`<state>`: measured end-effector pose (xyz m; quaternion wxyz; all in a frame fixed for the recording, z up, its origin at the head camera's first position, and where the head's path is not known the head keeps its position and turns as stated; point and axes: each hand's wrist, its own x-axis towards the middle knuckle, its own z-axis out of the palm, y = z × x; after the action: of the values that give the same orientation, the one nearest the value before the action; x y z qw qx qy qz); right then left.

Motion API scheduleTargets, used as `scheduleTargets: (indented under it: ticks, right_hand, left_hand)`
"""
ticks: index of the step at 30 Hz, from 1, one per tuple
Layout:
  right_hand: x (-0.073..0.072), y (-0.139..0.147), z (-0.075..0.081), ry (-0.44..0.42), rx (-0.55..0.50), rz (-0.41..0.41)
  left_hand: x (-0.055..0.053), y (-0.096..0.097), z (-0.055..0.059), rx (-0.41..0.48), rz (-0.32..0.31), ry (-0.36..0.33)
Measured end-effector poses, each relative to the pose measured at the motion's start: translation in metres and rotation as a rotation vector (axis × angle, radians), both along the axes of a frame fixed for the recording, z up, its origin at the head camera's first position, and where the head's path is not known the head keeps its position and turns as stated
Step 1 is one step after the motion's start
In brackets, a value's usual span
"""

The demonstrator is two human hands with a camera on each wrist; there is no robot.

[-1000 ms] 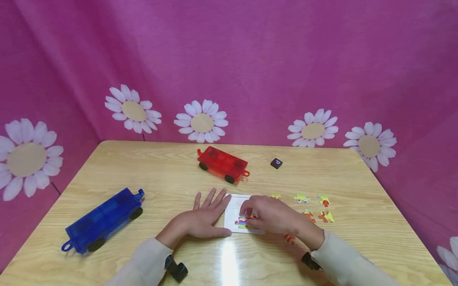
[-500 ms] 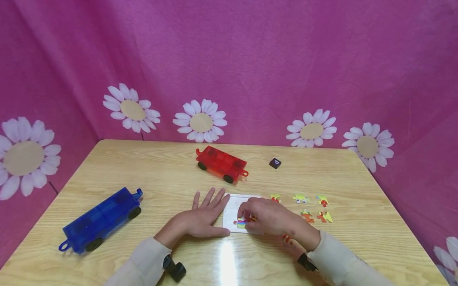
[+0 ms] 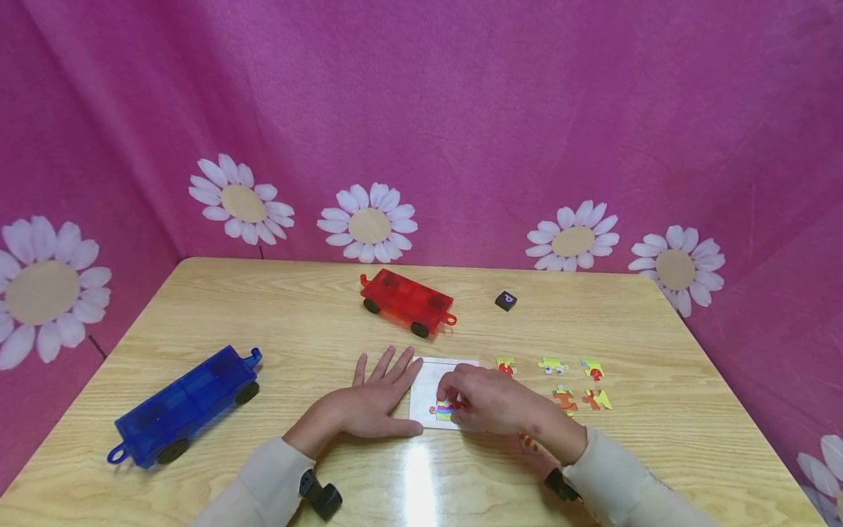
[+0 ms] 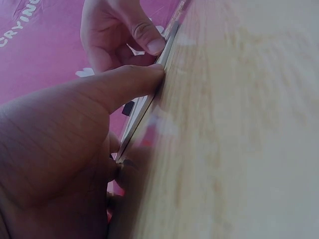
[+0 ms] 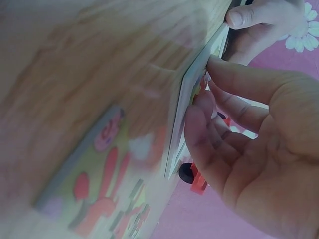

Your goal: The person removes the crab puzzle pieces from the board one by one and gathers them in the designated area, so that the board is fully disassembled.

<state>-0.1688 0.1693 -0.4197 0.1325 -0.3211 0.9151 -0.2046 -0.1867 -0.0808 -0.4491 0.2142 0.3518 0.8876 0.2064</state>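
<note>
A white puzzle board [image 3: 424,384] lies flat on the table, a rainbow-striped puzzle piece [image 3: 444,412] in its lower part. My left hand [image 3: 372,406] rests at the board's left edge, fingers spread and thumb at the near corner. Over the board's right side, my right hand [image 3: 492,400] pinches a red and yellow puzzle piece [image 5: 200,89] beside the striped one. Its fingers hide most of that piece. Several loose puzzle pieces [image 3: 565,400] lie to the right of the board, and a red-patterned piece [image 3: 528,443] sits partly hidden beneath my right wrist.
Behind the board stands a red toy wagon [image 3: 408,301], with a small black tile [image 3: 506,300] to its right. A blue toy wagon [image 3: 187,406] is at the left. A pink flowered cloth [image 3: 461,146] hangs beyond the table's [image 3: 296,315] far edge.
My right hand has settled slightly lower and left over the board, covering more of the piece beside the striped one. My left hand stays in place.
</note>
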Motion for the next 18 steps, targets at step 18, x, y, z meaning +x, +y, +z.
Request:
scheduleTargets:
  ticks: [18]
  right_hand:
    - [0.0019,-0.003,0.0051,0.043,0.026,-0.03]
  left_hand:
    - [0.0002,0.0002,-0.0006,0.002,0.003,-0.002]
